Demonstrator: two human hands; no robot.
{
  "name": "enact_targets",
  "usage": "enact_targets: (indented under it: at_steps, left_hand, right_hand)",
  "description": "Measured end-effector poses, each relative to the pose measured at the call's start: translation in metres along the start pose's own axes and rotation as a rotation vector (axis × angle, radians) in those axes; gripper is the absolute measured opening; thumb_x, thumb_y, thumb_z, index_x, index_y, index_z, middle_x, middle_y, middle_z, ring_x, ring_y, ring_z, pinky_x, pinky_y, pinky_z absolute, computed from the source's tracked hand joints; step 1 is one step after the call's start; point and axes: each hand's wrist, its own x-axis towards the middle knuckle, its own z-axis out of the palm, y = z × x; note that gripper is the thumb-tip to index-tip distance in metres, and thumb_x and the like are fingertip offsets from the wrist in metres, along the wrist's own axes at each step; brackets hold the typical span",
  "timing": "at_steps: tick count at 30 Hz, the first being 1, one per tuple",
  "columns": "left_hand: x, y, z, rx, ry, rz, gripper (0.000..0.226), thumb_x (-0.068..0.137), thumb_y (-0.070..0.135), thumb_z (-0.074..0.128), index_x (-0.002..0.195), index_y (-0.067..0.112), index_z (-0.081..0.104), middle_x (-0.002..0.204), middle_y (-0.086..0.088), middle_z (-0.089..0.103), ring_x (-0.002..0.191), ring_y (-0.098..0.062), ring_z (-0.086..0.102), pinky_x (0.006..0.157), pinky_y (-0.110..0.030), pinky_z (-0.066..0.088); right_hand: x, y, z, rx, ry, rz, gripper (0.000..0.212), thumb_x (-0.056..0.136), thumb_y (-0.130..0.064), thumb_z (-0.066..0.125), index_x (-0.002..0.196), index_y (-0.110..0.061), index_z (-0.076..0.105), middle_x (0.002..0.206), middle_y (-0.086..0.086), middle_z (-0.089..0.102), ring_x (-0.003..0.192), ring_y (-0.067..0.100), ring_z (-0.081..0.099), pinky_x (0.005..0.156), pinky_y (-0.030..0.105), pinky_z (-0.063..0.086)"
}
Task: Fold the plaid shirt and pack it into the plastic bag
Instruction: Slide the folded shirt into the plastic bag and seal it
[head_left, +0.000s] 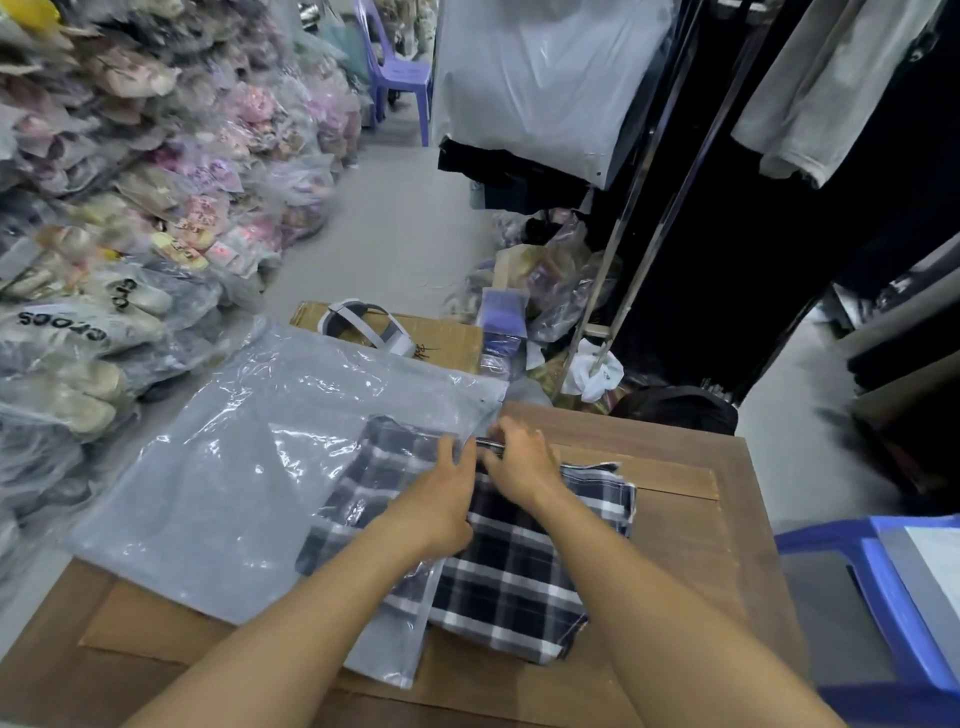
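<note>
A folded dark blue and white plaid shirt (524, 566) lies on the wooden table (691, 525). Its left part sits inside the mouth of a large clear plastic bag (218, 478) that spreads to the left. My left hand (441, 499) grips the bag's open edge over the shirt. My right hand (519, 462) rests on the shirt's far edge, with its fingers closed on the fabric at the bag's mouth. Both hands are close together, almost touching.
Heaps of bagged shoes (130, 218) line the left wall. A cardboard box (447, 332) stands behind the table. A blue plastic stool (883, 613) is at the right. Clothes racks with hanging garments (831, 93) fill the upper right.
</note>
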Motion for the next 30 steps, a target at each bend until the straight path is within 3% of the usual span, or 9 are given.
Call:
enact_targets:
  at_steps: [4, 9, 14, 17, 21, 24, 28, 30]
  left_hand:
    - [0.003, -0.005, -0.005, -0.080, -0.010, -0.041, 0.107, 0.084, 0.003, 0.064, 0.155, 0.023, -0.013, 0.161, 0.006, -0.027, 0.104, -0.024, 0.062, 0.076, -0.037, 0.059]
    - [0.000, -0.005, -0.008, -0.121, -0.021, -0.021, 0.108, 0.084, 0.000, 0.062, 0.155, 0.019, -0.016, 0.160, 0.012, -0.030, 0.117, -0.024, 0.058, 0.081, -0.036, 0.059]
    - [0.000, 0.001, -0.006, -0.083, -0.046, -0.035, 0.107, 0.084, -0.001, 0.061, 0.154, 0.018, -0.018, 0.160, 0.010, -0.032, 0.110, -0.023, 0.060, 0.081, -0.036, 0.058]
    - [-0.002, 0.005, -0.005, -0.076, -0.068, -0.028, 0.108, 0.084, 0.001, 0.062, 0.154, 0.018, -0.019, 0.159, 0.010, -0.033, 0.093, -0.019, 0.063, 0.071, -0.031, 0.058]
    - [-0.005, 0.016, -0.002, -0.151, -0.100, -0.009, 0.110, 0.084, 0.000, 0.062, 0.154, 0.021, -0.019, 0.160, 0.012, -0.032, 0.099, -0.016, 0.064, 0.064, -0.025, 0.056]
    - [-0.007, 0.022, 0.002, -0.164, -0.102, 0.014, 0.113, 0.084, 0.006, 0.066, 0.154, 0.021, -0.020, 0.160, 0.011, -0.032, 0.112, -0.020, 0.060, 0.075, -0.031, 0.058]
    - [-0.008, 0.020, 0.004, -0.177, -0.084, 0.051, 0.111, 0.083, 0.009, 0.065, 0.154, 0.019, -0.019, 0.160, 0.009, -0.032, 0.125, -0.028, 0.052, 0.075, -0.028, 0.050]
    - [-0.008, 0.016, 0.003, -0.189, -0.071, 0.053, 0.111, 0.083, 0.011, 0.066, 0.155, 0.019, -0.019, 0.161, 0.009, -0.031, 0.137, -0.028, 0.042, 0.077, -0.026, 0.045]
  right_hand:
    - [0.000, 0.027, -0.035, -0.028, -0.120, 0.005, 0.044, 0.088, -0.047, 0.063, 0.129, -0.031, 0.057, 0.129, -0.007, 0.062, 0.127, 0.021, 0.047, 0.108, 0.050, 0.037]
    - [-0.009, 0.089, -0.084, -0.125, -0.274, 0.168, 0.052, 0.085, -0.039, 0.068, 0.134, -0.028, 0.056, 0.134, 0.001, 0.061, 0.128, 0.026, 0.052, 0.111, 0.038, 0.037]
    - [-0.021, 0.108, -0.090, 0.226, -0.297, 0.359, 0.024, 0.089, -0.023, 0.074, 0.110, -0.015, 0.064, 0.113, 0.009, 0.069, 0.095, 0.028, 0.070, 0.081, 0.041, 0.060]
    - [-0.025, 0.102, -0.079, 0.276, -0.264, 0.354, 0.010, 0.091, -0.014, 0.071, 0.098, -0.018, 0.064, 0.102, 0.017, 0.074, 0.078, 0.028, 0.071, 0.062, 0.038, 0.058]
    - [-0.020, 0.083, -0.058, 0.369, -0.203, 0.344, 0.022, 0.087, -0.011, 0.076, 0.103, -0.009, 0.062, 0.085, 0.015, 0.074, 0.062, 0.025, 0.066, 0.061, 0.038, 0.054]
    - [-0.010, 0.064, -0.035, 0.372, -0.147, 0.329, 0.034, 0.082, -0.021, 0.080, 0.110, -0.018, 0.060, 0.093, 0.005, 0.076, 0.076, 0.024, 0.074, 0.079, 0.043, 0.060]
    - [-0.012, 0.026, -0.014, 0.518, -0.135, 0.267, 0.030, 0.086, -0.031, 0.077, 0.106, -0.018, 0.059, 0.093, 0.003, 0.073, 0.068, 0.016, 0.068, 0.066, 0.028, 0.060]
    - [-0.019, 0.017, -0.018, 0.676, -0.207, 0.333, 0.035, 0.086, -0.035, 0.076, 0.110, -0.018, 0.058, 0.098, 0.001, 0.068, 0.084, 0.016, 0.066, 0.067, 0.031, 0.061]
